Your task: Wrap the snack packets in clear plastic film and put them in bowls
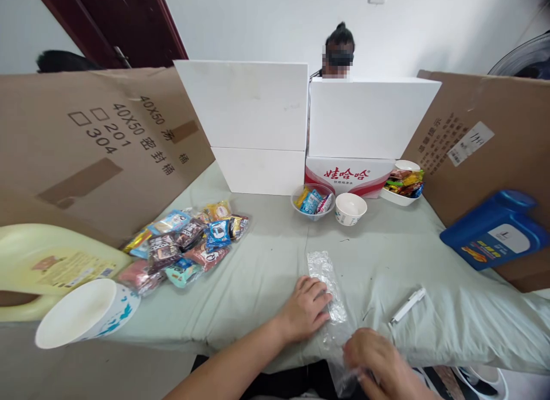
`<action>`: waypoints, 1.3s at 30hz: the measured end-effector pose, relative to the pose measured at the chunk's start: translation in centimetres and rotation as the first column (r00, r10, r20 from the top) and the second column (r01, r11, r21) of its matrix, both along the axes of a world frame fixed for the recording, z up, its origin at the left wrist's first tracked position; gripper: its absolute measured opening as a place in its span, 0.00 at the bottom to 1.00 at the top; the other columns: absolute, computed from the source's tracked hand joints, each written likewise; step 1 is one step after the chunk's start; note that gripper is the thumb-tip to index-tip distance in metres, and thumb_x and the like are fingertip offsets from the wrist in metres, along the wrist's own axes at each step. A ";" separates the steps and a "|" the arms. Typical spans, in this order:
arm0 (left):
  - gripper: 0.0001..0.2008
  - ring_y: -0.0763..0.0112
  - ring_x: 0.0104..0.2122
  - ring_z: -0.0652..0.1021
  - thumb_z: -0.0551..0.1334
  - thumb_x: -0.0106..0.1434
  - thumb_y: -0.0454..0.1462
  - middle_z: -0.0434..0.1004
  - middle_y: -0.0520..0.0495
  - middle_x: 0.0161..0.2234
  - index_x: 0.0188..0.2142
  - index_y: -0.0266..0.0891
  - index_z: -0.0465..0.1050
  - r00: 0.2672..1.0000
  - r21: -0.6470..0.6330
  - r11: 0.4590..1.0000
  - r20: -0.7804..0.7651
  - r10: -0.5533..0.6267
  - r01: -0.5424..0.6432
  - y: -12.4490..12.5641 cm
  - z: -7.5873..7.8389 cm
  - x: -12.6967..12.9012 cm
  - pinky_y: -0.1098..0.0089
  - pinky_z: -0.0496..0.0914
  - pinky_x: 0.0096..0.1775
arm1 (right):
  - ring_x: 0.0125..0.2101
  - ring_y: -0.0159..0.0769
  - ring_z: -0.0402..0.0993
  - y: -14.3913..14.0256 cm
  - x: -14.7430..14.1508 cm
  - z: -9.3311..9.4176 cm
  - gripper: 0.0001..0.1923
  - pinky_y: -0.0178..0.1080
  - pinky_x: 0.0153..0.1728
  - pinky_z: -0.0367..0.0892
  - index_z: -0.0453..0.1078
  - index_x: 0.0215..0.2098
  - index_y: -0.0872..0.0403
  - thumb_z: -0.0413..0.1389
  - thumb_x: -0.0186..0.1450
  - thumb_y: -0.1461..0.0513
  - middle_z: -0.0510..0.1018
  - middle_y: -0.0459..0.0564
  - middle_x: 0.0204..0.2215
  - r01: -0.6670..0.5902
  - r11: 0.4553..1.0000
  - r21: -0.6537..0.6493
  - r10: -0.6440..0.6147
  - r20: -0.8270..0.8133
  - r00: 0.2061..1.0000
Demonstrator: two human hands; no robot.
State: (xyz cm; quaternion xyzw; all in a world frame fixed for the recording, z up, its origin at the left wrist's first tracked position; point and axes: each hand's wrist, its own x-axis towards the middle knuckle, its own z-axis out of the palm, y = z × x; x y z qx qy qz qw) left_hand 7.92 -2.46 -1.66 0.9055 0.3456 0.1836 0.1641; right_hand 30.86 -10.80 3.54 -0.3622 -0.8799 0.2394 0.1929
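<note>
A clear plastic bag (325, 277) lies flat on the pale green cloth (266, 262), running from the middle toward the near edge. My left hand (304, 311) presses flat on its left side, fingers spread. At the table's near edge my right hand (378, 363) pinches the bag's lower end, fingers closed on the plastic. A white pen (408, 305) lies just to the right of the bag.
A pile of wrapped snacks (187, 245) lies at the left. Bowls (313, 202) (350, 208) (401, 185) stand at the back, before white foam boxes (301, 125). Cardboard walls (86, 142) flank both sides. A white cup (83, 314), yellow jug (38, 262) and blue jug (494, 228) lie nearby. A person sits behind the boxes.
</note>
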 end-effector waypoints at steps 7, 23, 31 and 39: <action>0.27 0.60 0.44 0.73 0.48 0.66 0.30 0.73 0.39 0.45 0.64 0.37 0.49 0.935 -0.092 0.987 0.318 0.154 -0.131 0.2 -1.7 -0.6 0.56 0.68 0.48 | 0.30 0.33 0.73 11.2 -3.7 -0.7 0.11 0.34 0.33 0.66 0.70 0.38 0.51 0.46 0.66 0.59 0.78 0.46 0.30 0.350 0.898 -0.268 -0.370 -0.027 0.929; 0.11 0.62 0.36 0.73 0.50 0.68 0.33 0.72 0.43 0.34 0.45 0.37 0.67 0.896 0.046 0.950 0.351 0.273 -0.308 0.8 1.0 -0.3 0.62 0.69 0.38 | 0.32 0.35 0.73 15.3 -8.5 -4.3 0.07 0.35 0.28 0.51 0.66 0.39 0.53 0.46 0.69 0.63 0.78 0.51 0.35 0.624 0.780 0.044 -0.602 0.325 0.730; 0.04 0.59 0.43 0.72 0.58 0.61 0.33 0.73 0.42 0.39 0.35 0.38 0.71 0.991 0.135 0.982 0.006 0.131 -0.131 6.4 0.9 -0.4 0.58 0.66 0.48 | 0.31 0.35 0.73 15.3 -7.5 -4.0 0.07 0.35 0.30 0.58 0.66 0.42 0.53 0.47 0.69 0.62 0.77 0.50 0.33 0.580 0.801 0.151 -0.592 0.353 0.725; 0.17 0.59 0.58 0.64 0.57 0.64 0.34 0.68 0.44 0.57 0.53 0.42 0.68 0.993 0.087 0.989 -0.005 0.118 -0.117 6.3 -0.4 -0.8 0.55 0.58 0.57 | 0.60 0.48 0.57 10.3 -4.7 -3.5 0.26 0.49 0.58 0.55 0.61 0.59 0.56 0.51 0.67 0.53 0.66 0.59 0.59 0.191 0.899 0.394 -0.305 0.252 0.918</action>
